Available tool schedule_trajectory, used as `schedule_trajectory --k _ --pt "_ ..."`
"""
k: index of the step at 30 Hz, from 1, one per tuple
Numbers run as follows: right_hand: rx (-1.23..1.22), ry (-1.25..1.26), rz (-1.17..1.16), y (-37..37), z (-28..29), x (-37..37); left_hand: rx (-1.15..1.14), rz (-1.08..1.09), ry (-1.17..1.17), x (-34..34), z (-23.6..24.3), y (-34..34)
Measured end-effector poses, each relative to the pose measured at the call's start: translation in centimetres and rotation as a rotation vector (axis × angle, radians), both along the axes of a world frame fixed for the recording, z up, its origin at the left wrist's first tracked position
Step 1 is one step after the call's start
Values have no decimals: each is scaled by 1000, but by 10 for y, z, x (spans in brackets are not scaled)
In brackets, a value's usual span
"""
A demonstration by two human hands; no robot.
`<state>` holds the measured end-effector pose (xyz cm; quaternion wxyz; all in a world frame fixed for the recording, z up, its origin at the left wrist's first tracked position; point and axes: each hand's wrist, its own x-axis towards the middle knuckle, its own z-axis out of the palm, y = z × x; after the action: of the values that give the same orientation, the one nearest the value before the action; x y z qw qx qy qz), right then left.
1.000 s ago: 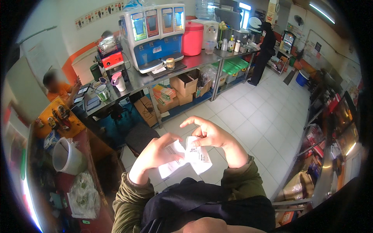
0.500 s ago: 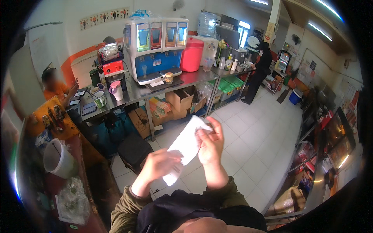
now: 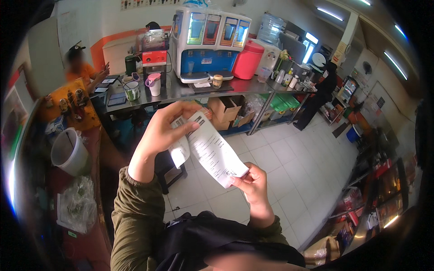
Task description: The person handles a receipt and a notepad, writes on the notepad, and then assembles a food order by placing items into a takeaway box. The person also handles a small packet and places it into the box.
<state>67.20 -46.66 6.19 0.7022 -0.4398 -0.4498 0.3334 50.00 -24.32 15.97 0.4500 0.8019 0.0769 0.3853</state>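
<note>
Printed paper slip (image 3: 214, 151) held between both hands, dead center of frame.
White bucket (image 3: 63, 157) at far left has a thin dark stick (image 3: 69, 139) in it; can't tell what's in the small jar (image 3: 217, 82) on the table (image 3: 181, 92), upper middle. Slip's long axis slants upper left to lower right, left hand (image 3: 168, 128) pinching the top end, right hand (image 3: 254, 183) the bottom.

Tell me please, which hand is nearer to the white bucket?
Left. The left hand is right of the white bucket, apart from it; the right hand is farther right and lower in the picture.
</note>
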Motion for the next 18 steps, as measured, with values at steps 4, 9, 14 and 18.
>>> schedule_trajectory --k 4,9,14,18 --pt "57 35 -36 0 -2 -7 15 19 -34 6 11 -5" --pt "132 23 -57 -5 0 -5 175 122 18 9 18 -11" --pt "87 108 -76 -10 -1 -5 336 202 62 14 22 -18" --pt "45 153 -73 -14 -3 -3 444 237 40 20 22 -22"
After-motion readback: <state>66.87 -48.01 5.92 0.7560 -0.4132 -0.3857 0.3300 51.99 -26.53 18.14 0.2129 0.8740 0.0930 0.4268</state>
